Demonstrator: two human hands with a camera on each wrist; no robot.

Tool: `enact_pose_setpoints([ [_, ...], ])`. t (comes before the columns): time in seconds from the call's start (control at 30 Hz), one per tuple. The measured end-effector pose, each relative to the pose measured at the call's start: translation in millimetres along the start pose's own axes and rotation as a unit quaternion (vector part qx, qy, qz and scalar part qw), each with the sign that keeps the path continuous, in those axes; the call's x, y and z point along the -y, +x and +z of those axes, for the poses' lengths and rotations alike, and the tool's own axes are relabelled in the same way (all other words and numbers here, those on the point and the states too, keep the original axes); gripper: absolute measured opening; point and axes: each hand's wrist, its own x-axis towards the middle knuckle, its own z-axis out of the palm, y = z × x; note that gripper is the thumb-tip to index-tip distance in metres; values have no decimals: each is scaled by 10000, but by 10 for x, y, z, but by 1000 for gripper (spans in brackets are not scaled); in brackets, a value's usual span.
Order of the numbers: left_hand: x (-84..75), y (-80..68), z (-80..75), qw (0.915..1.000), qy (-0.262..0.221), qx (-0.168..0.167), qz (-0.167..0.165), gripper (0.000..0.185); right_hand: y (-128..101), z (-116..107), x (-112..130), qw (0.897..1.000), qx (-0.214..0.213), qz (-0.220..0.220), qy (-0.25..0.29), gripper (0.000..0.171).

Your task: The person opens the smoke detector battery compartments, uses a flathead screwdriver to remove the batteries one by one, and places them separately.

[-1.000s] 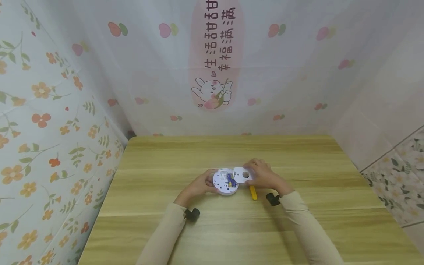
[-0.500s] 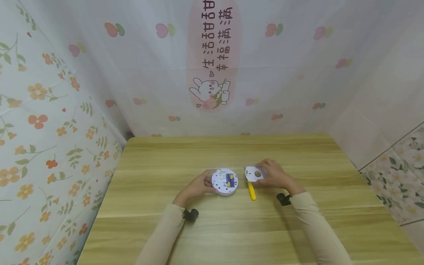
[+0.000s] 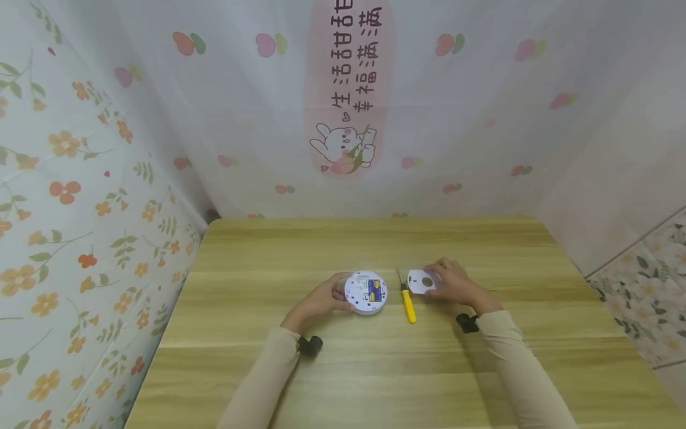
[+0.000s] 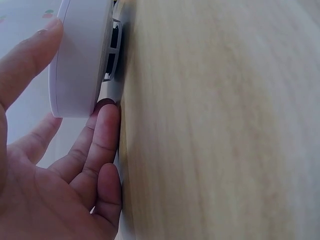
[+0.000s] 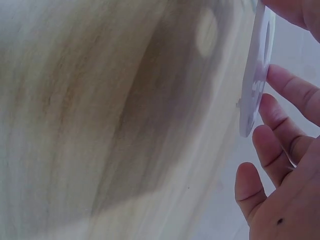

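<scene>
Pale wooden table top with long grain stripes point(image 3: 375, 369), walled on three sides. Behind, translucent white curtain printed with pink fruit and a rabbit panel point(image 3: 343, 143); on the left, white cloth with orange flowers point(image 3: 69, 196); on the right, floral tiled wall point(image 3: 643, 286).

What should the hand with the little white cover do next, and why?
Probably lower the white cover plate flat onto the table and let go: the right hand holds it just off the wood, away from the round white device held by the left hand.
</scene>
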Motion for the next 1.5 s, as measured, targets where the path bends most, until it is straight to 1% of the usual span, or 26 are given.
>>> enact_pose_setpoints([
  [0.2, 7, 15, -5, 9999, 0, 144, 92, 84, 15, 18, -47, 9996, 208, 159, -69, 59],
  [0.37, 9, 26, -7, 9999, -13, 120, 69, 84, 39, 38, -93, 9993, 258, 251, -61, 58],
  [0.53, 11, 15, -13, 10000, 38, 57, 22, 84, 49, 95, -164, 9984, 417, 395, 3, 61],
  [0.77, 18, -2, -14, 10000, 2, 7, -18, 83, 46, 144, -229, 9987, 411, 290, -45, 62],
  [1.07, 14, 11, -13, 10000, 61, 22, -25, 83, 57, 125, -207, 9978, 552, 354, -34, 60],
  [1.3, 11, 15, -18, 10000, 55, 46, 45, 82, 78, 147, -204, 9972, 626, 410, -64, 61],
  [1.5, 11, 15, -23, 10000, 75, 26, -46, 83, 89, 156, -206, 9970, 634, 446, -47, 64],
])
